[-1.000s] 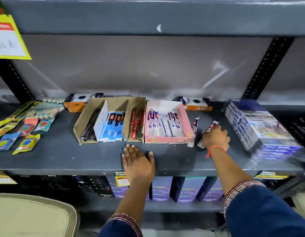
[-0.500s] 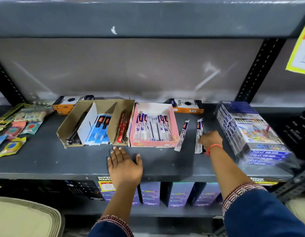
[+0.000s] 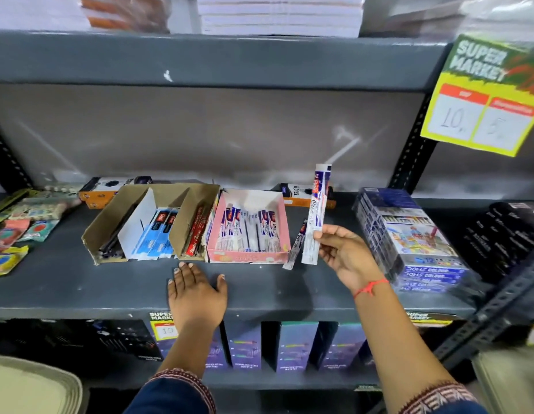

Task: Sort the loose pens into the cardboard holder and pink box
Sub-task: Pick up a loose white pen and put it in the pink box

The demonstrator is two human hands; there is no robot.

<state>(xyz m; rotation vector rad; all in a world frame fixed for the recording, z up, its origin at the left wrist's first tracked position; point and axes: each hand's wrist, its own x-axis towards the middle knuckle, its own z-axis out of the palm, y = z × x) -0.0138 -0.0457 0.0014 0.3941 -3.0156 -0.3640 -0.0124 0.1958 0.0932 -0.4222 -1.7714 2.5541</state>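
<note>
My right hand [image 3: 346, 255] holds a white-and-purple packaged pen [image 3: 316, 210] upright, lifted off the shelf just right of the pink box [image 3: 248, 256]. The pink box holds several similar white-and-purple pens. Another loose pen [image 3: 296, 246] lies on the shelf against the box's right side. The cardboard holder [image 3: 104, 231] stands left of the pink box, with black pens, blue packets and red pens in its three sections. My left hand [image 3: 195, 291] rests flat and empty on the shelf in front of the boxes.
The grey shelf [image 3: 65, 282] carries colourful sachets [image 3: 8, 234] at the left and a wrapped stack of colour-pencil boxes [image 3: 409, 237] at the right. Two orange-and-black boxes [image 3: 107, 189] lie behind the holders. A yellow price tag [image 3: 484, 97] hangs from the upper shelf.
My right hand has picked one loose pen off the shelf and raised it upright. The left hand stayed flat on the shelf. The camera tilted upward.
</note>
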